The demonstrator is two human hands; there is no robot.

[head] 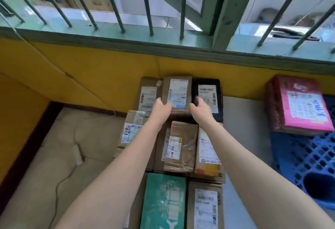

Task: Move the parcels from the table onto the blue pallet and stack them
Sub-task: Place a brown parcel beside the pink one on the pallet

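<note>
Centrally, a cluster of parcels is seen packed edge to edge on the beige counter [59, 158], below a yellow wall [81, 76] and a barred window [148, 7]. At the far end, a small brown cardboard parcel [178, 85] with a white shipping label is flanked by both hands. The left hand [160, 108] is laid against its left edge, fingers nearly straight; the right hand [200, 108] is held just off its right side, fingers loosely spread, over a black parcel [208, 81]. Neither hand is seen clamped on anything. Nearer, a taped brown box [183, 138], a labelled yellow-banded box [208, 156], a green printed box [164, 201] and another brown labelled box [204, 208] are ranged. To the right, a pink parcel [304, 105] with handwriting is already laid on the blue pallet [297, 156].
</note>
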